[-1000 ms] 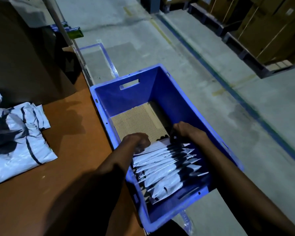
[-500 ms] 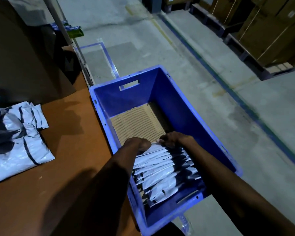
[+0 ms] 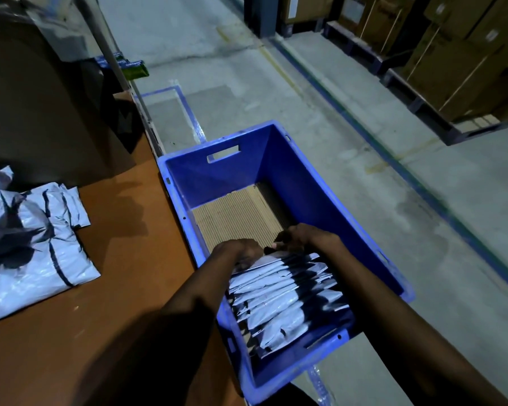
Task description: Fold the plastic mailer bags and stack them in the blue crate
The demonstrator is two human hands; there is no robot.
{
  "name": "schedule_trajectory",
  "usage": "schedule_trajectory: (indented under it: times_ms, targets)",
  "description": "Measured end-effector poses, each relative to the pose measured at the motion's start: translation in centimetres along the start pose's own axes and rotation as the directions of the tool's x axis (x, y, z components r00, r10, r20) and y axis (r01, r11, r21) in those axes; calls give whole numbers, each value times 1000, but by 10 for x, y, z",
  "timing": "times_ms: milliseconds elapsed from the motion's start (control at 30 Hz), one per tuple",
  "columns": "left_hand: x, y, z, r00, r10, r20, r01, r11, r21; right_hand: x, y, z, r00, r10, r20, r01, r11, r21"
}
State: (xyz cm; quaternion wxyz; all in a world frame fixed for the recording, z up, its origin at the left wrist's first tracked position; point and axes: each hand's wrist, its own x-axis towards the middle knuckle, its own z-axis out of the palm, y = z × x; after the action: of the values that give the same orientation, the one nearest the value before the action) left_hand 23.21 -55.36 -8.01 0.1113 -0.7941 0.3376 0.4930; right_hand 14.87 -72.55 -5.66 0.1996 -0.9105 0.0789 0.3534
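A blue crate (image 3: pixel 329 200) stands on the floor beside the brown table. Its near half holds a row of folded white and black mailer bags (image 3: pixel 279 303) standing on edge; corrugated cardboard (image 3: pixel 235 221) lines the far half of its floor. Both my hands are inside the crate at the far end of that row. My left hand (image 3: pixel 238 253) curls over the frontmost folded bag at its left side. My right hand (image 3: pixel 302 237) grips the same bag's top edge at the right.
A pile of unfolded white mailer bags (image 3: pixel 27 241) lies on the brown table (image 3: pixel 123 259) at the left. A large brown roll (image 3: pixel 33 106) and a metal post stand behind it. Pallets of cardboard boxes (image 3: pixel 452 54) line the far right across the concrete floor.
My right hand has moved left from the crate's right wall toward my left hand, along the top of the frontmost bag. The bags stand a little tighter together.
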Motion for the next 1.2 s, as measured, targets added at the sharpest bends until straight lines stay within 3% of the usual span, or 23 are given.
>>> schedule_trajectory:
  times_ms: [133, 300, 433, 567, 800, 933, 1033, 1200]
  targets:
    - [28, -14, 8, 998, 49, -35, -50, 998, -27, -13, -3, -3, 999, 7, 34, -9, 999, 44]
    - [-67, 12, -7, 956, 48, -290, -123, 961, -249, -53, -12, -19, 967, 15, -253, 37, 979, 201]
    - [-106, 1, -2, 803, 21, -595, -191, 955, -225, -92, -24, -11, 886, -20, -464, 189, 928, 320]
    - [-147, -19, 17, 640, 45, -767, -260, 952, -161, -117, -46, 11, 766, 6, -643, 298, 883, 362]
    - [-212, -78, 70, 284, 1, -959, -409, 904, -121, -135, -139, 54, 509, 24, -860, 474, 826, 304]
    - [-255, -119, 116, 178, -29, -984, -413, 905, -101, -141, -215, 80, 389, -58, -919, 568, 801, 190]
    - [-283, -158, 156, 130, -95, -987, -374, 917, -137, -141, -273, 104, 375, -67, -924, 615, 764, 195]
    - [-306, -234, 207, 70, -210, -975, -302, 927, -221, -118, -356, 141, 429, -190, -883, 628, 766, 141]
